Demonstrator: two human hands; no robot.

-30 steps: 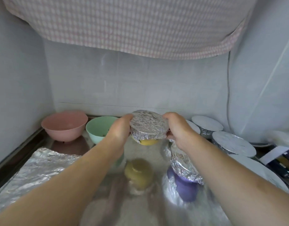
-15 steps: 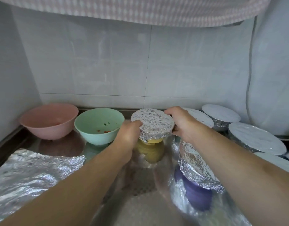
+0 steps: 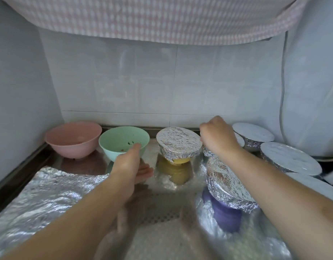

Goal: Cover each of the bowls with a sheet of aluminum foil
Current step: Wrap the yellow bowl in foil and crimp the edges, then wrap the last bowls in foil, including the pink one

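While the loose foil sheet (image 3: 49, 192) lies crumpled at the worktop's left edge, the pink bowl (image 3: 73, 139) and green bowl (image 3: 124, 142) stand uncovered. Left hand (image 3: 131, 166), grip spread, could knock the green bowl. Right hand (image 3: 217, 137), fingers curled with their hold hidden, could drag the foil-topped yellow bowl (image 3: 178, 145) over.

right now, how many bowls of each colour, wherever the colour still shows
pink bowl: 1, uncovered
green bowl: 1, uncovered
yellow bowl: 1, under foil
purple bowl: 1, under foil
total: 4
The foil-wrapped bowls on the right hide their colour, so they are left out.
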